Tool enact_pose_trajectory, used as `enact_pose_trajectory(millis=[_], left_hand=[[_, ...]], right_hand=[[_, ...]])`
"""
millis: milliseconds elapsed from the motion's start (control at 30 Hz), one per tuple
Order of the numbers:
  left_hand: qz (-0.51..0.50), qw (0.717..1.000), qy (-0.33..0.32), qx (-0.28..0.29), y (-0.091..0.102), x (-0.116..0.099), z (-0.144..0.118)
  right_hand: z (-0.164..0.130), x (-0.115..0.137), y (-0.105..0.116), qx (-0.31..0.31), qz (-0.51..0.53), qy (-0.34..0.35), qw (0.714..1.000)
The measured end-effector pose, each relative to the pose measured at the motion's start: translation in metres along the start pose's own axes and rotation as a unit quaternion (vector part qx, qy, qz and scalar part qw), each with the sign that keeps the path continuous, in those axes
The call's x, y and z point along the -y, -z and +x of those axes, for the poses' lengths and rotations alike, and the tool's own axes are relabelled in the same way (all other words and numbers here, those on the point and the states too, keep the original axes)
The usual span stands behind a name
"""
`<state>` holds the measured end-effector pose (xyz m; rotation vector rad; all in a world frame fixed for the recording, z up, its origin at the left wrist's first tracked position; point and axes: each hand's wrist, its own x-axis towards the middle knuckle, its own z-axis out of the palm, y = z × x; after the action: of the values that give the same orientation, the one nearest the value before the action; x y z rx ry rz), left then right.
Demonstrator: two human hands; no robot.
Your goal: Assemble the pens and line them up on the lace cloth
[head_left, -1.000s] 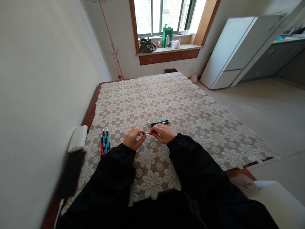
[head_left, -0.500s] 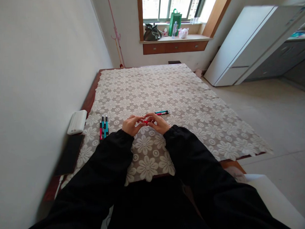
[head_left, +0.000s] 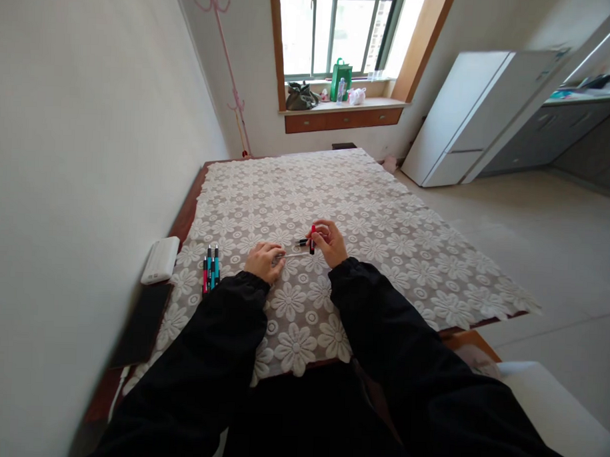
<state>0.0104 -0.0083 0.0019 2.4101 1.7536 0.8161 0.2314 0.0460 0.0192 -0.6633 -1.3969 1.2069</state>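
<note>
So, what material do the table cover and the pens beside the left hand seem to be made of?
The table cover looks like cream lace or crocheted fabric: matte, with repeated flower motifs and small gaps. The pens beside the left hand seem to be plastic, with solid teal and red barrels and black ends, though they are too small to be sure.

Pens (head_left: 210, 268) left of hands (head_left: 297, 252)

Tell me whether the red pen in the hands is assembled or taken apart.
Taken apart: the right hand holds the red barrel upright, while the left hand holds a thin refill separately.
</note>
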Motion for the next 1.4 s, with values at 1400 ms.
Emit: enact_pose_trajectory(millis=[1400], left_hand=[[-0.021, 0.996, 0.03, -0.082, 0.004, 0.007, 0.001]], right_hand=[[-0.005, -0.023, 0.003, 0.106, -0.424, 0.106, 0.893]])
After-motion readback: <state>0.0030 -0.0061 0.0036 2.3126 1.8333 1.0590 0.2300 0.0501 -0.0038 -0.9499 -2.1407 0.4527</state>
